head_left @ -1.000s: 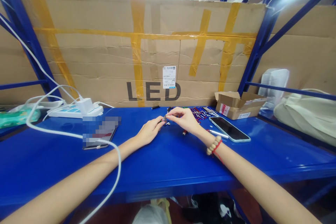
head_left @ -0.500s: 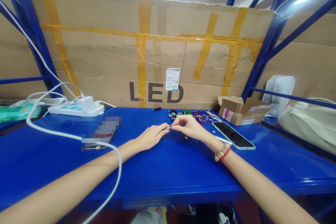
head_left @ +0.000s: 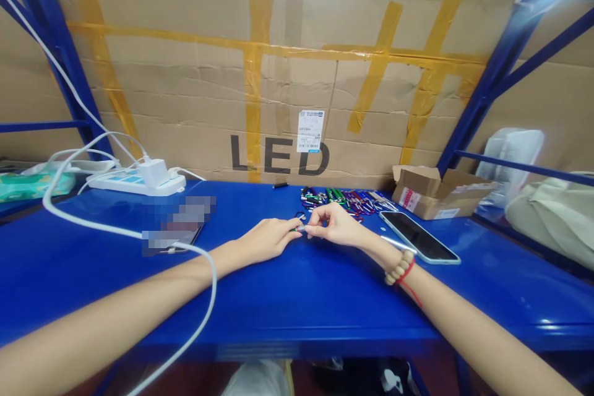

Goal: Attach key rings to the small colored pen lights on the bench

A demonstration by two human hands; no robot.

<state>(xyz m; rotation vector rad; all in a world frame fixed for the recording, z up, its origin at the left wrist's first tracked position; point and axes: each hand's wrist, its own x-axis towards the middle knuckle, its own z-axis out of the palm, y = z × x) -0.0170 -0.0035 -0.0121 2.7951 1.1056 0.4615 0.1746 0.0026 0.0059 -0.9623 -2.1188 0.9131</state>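
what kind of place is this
Probably a warehouse or stockroom used as a small assembly bench: the surface is a blue steel rack shelf, backed by a taped cardboard sheet marked LED, with a pile of small coloured parts beside an open carton.

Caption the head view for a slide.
Left hand and right hand pinch a small part over the blue shelf.
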